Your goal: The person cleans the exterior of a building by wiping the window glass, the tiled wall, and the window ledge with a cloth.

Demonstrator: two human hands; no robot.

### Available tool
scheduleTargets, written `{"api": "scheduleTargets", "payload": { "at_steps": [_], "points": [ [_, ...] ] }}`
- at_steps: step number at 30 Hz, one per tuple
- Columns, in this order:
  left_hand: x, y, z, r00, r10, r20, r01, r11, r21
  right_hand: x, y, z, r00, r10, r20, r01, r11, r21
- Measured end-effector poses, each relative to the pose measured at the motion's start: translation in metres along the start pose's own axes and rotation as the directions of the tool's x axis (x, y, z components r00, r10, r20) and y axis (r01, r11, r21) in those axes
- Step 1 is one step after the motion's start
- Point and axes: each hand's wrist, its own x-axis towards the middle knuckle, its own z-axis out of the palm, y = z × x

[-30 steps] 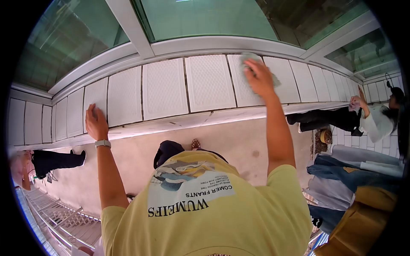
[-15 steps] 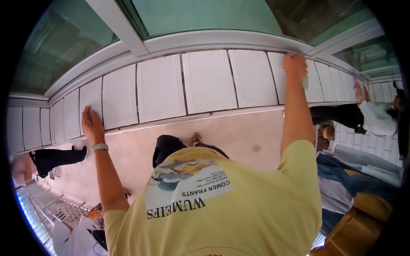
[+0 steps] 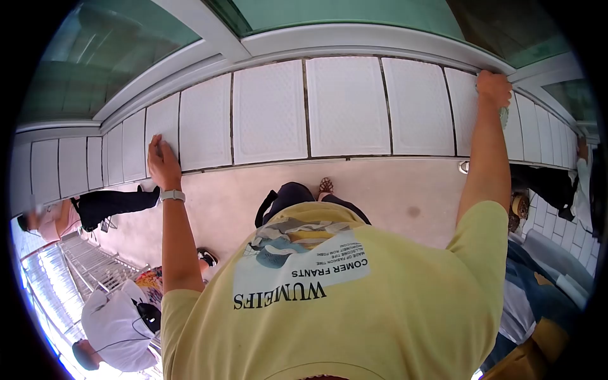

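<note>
A white-tiled sill (image 3: 348, 107) runs under the window. Against its front edge rests my left hand (image 3: 163, 163), fingers stretched over a tile and nothing in them; a pale watch band (image 3: 172, 195) circles that wrist. At the far right, my right hand (image 3: 494, 88) is closed on a cloth (image 3: 505, 117) and presses near the back of the sill, by the window frame. Only a pale greenish edge of the cloth shows below the fingers.
The white window frame (image 3: 354, 43) borders the sill. People stand or crouch at both sides, one in a white shirt (image 3: 117, 326) at lower left. Metal racks (image 3: 95, 259) stand behind. Blue fabric (image 3: 538, 285) and a brown bag (image 3: 529, 354) lie at lower right.
The view has shifted, so the sill and both hands appear further right. My right hand still grips the cloth by the frame. More of the white-shirted person shows at lower left.
</note>
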Motion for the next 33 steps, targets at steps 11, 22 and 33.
{"api": "scheduleTargets", "payload": {
  "at_steps": [11, 22, 33],
  "points": [
    [-0.004, 0.01, -0.002, 0.998, 0.046, -0.051, -0.044, 0.999, 0.022, 0.015, 0.001, 0.001, 0.998, 0.021, 0.055, -0.021, 1.0, -0.001],
    [-0.005, 0.007, -0.002, 0.974, 0.188, -0.128, -0.173, 0.978, 0.119, -0.017, 0.018, -0.017, 0.973, -0.149, 0.176, 0.157, 0.987, -0.033],
    [-0.005, 0.003, 0.006, 0.982, 0.137, -0.126, -0.116, 0.98, 0.16, -0.079, 0.012, -0.016, 0.853, -0.516, 0.07, 0.517, 0.856, 0.009]
  ]
}}
